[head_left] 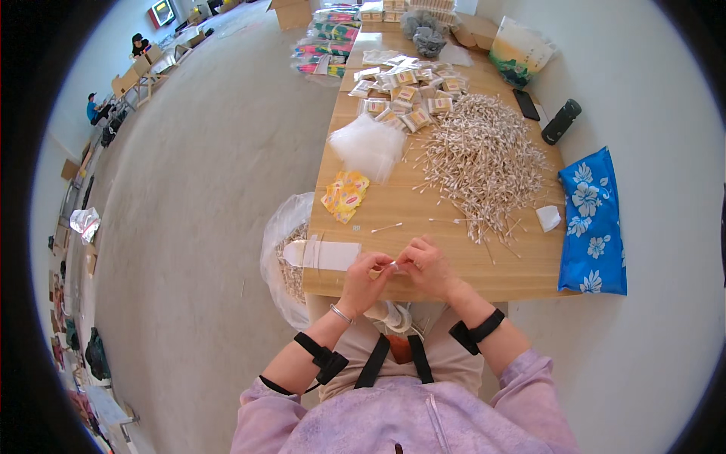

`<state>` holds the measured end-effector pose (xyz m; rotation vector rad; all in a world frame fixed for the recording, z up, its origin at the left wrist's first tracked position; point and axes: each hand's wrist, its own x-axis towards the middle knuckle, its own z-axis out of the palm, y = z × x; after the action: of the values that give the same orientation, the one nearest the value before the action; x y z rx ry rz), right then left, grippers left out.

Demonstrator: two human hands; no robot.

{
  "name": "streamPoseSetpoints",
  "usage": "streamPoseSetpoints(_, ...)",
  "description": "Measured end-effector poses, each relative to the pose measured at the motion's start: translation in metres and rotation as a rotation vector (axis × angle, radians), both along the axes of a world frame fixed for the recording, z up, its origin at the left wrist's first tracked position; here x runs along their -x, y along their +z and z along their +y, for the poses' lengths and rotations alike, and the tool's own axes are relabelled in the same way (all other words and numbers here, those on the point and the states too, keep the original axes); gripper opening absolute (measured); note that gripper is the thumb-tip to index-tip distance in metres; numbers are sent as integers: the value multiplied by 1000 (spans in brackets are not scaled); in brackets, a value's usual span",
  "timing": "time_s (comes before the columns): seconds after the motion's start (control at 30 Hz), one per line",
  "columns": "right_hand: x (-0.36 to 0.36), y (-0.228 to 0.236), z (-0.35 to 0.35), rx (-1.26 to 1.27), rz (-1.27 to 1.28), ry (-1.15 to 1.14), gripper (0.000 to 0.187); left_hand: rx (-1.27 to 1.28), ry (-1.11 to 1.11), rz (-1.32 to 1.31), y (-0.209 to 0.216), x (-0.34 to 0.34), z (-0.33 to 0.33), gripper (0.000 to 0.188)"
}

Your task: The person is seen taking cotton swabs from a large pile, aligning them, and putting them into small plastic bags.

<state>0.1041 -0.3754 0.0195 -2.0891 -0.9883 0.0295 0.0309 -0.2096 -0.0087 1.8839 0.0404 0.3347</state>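
Note:
At the table's near edge my left hand [367,275] and my right hand [427,266] meet, fingertips pinched together around something small and white that I cannot make out. Just left of them lies a white card strip [339,256] with thin bands round it. One loose cotton swab [387,227] rests beyond my fingers. A large heap of cotton swabs [488,155] spreads over the table's right side. Yellow printed cards [345,195] sit at the left edge, with a stack of clear plastic bags [368,146] behind them.
Filled swab packets [412,94] are piled farther back on the wooden table [423,204]. Along the right stand a black bottle [561,122], a phone [525,104] and a blue floral pouch [593,223]. A plastic sack of swabs [291,265] hangs by the left edge.

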Motion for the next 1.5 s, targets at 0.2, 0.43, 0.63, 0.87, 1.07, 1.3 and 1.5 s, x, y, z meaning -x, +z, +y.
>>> streamPoseSetpoints(0.2,-4,-3,-6,18,99,-4,8,59,-45,54,0,1,3,10)
streamPoseSetpoints(0.43,-2,3,-6,-29,131,-9,11,6,-24,118,-1,2,2,14)
streamPoseSetpoints(0.63,-5,-25,-6,-203,327,12,19,32,-45,58,-1,-4,2,15)
streamPoseSetpoints(0.87,-2,-25,2,-112,625,-149,16,287,-29,293,-9,-10,2,15)
streamPoseSetpoints(1.07,-4,-28,2,-155,627,-112,15,391,-111,332,-20,-22,11,17)
streamPoseSetpoints(1.3,-3,-36,2,-265,530,-166,10,546,-184,249,-20,-13,7,25)
streamPoseSetpoints(1.5,-18,-27,-1,-432,887,-254,10,755,-232,381,-17,0,15,37)
